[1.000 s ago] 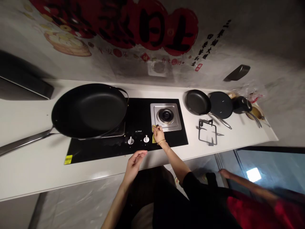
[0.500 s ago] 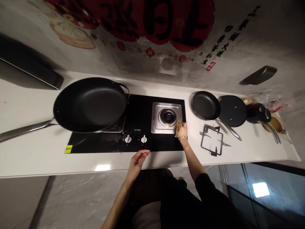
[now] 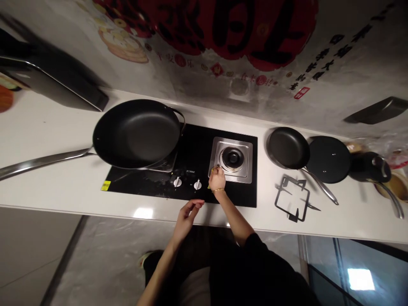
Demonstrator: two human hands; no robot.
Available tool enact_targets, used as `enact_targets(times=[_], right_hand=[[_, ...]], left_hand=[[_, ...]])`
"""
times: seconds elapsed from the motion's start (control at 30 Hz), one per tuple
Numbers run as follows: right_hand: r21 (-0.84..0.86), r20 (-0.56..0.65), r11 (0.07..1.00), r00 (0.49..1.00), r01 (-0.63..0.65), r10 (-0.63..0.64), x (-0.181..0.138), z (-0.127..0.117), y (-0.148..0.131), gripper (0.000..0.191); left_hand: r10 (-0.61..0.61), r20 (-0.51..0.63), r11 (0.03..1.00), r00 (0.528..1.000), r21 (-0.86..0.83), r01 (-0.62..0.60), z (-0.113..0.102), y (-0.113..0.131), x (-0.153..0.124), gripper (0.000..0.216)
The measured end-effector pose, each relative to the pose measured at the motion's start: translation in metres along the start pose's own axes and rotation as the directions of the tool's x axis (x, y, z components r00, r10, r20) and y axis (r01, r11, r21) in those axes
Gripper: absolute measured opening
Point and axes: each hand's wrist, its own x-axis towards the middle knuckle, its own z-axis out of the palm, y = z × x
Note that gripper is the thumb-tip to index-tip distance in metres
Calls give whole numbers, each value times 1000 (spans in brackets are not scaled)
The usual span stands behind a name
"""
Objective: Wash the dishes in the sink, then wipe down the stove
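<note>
My right hand (image 3: 218, 178) is closed around a yellow cloth (image 3: 209, 186), most of which my fingers hide. It presses at the front left corner of the square steel burner plate (image 3: 247, 174). A round black burner (image 3: 232, 157) sits in the plate's middle, without a grate over it. My left hand (image 3: 185, 219) hovers at the front edge of the black glass hob (image 3: 194, 140), loosely bent and holding nothing. Two silver knobs (image 3: 197, 184) stand on the hob just beyond it.
A large black frying pan (image 3: 137, 134) covers the left burner, its long handle reaching left. Right of the hob lie a black pot grate (image 3: 292, 198), a small frying pan (image 3: 288, 147), a flat black round piece (image 3: 330, 159) and a black saucepan (image 3: 369, 166). A grey wall rises behind.
My right hand has wiped leftward with the cloth, from the burner plate's right front corner to its left front corner. My left hand stays near the hob's front edge. The view has shifted.
</note>
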Motion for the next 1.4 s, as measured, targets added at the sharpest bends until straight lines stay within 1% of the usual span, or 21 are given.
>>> enact_targets(times=[0.07,0.1,0.13,0.2,0.23,0.27,0.33,0.37,0.43,0.5,0.57,0.6,0.67,0.73,0.8,0.9,0.97,1.07,1.13,1.27,1.4], right_hand=[[19,21,1000,1000,20,-20,3,2,-6,41],[41,44,998,997,56,-57,0,0,-3,40],[78,80,990,989,119,-126,-5,-3,2,39],[183,148,944,942,273,-301,-19,-13,14,36],[228,158,917,916,328,-368,-24,-18,19,35],[252,148,898,903,359,-403,-25,-24,21,35],[233,80,906,921,354,-381,-11,-34,15,38],[198,40,925,940,325,-339,5,-38,8,40],[118,-7,962,969,245,-246,48,-41,-13,43],[51,16,986,987,160,-161,95,-37,-32,45],[-5,95,993,989,116,-115,129,-28,-45,46],[-30,132,993,986,111,-106,138,-22,-47,47],[-63,158,992,983,109,-98,141,-10,-47,50],[-51,129,993,987,106,-99,128,0,-41,51],[-9,106,993,988,114,-112,107,6,-33,49],[46,99,984,979,174,-178,74,8,-21,47],[67,64,973,973,219,-223,52,9,-14,46],[64,-1,966,968,250,-251,19,14,-5,45],[40,-20,967,968,251,-251,-4,17,0,45],[-25,18,975,975,223,-222,-54,12,11,49],[-32,78,984,982,175,-172,-90,-5,15,51]], left_hand=[[-7,-20,1000,1000,-3,7,-3,0,-1,35],[-9,-23,1000,1000,-2,9,-4,0,-2,34],[-12,-22,1000,1000,0,12,-4,0,-2,34],[-11,-10,1000,1000,6,11,-3,1,-1,33],[-6,-2,1000,1000,6,6,-2,1,0,33],[0,4,1000,1000,6,0,-1,2,1,33],[12,14,1000,1000,0,-12,0,2,3,34],[14,18,1000,1000,-3,-14,1,2,3,34],[10,20,1000,1000,-9,-10,0,1,3,35],[4,7,1000,1000,-18,-4,-1,-1,0,35],[-6,-9,1000,1000,-22,6,-4,-3,-5,35],[-11,-15,1000,1000,-22,11,-6,-4,-7,35],[-18,-26,1000,999,-22,17,-11,-5,-13,35],[-19,-43,999,999,-30,17,-17,-7,-18,35],[-18,-58,999,998,-39,15,-23,-8,-21,36],[-4,-60,998,998,-57,0,-30,-8,-22,35],[15,-57,998,998,-61,-18,-33,-7,-19,34],[42,-49,997,998,-69,-46,-36,-6,-14,35],[64,-31,994,997,-81,-67,-37,-6,-11,35],[100,13,992,995,-77,-99,-43,-5,-10,31],[112,32,989,993,-102,-108,-55,-3,-11,28]])
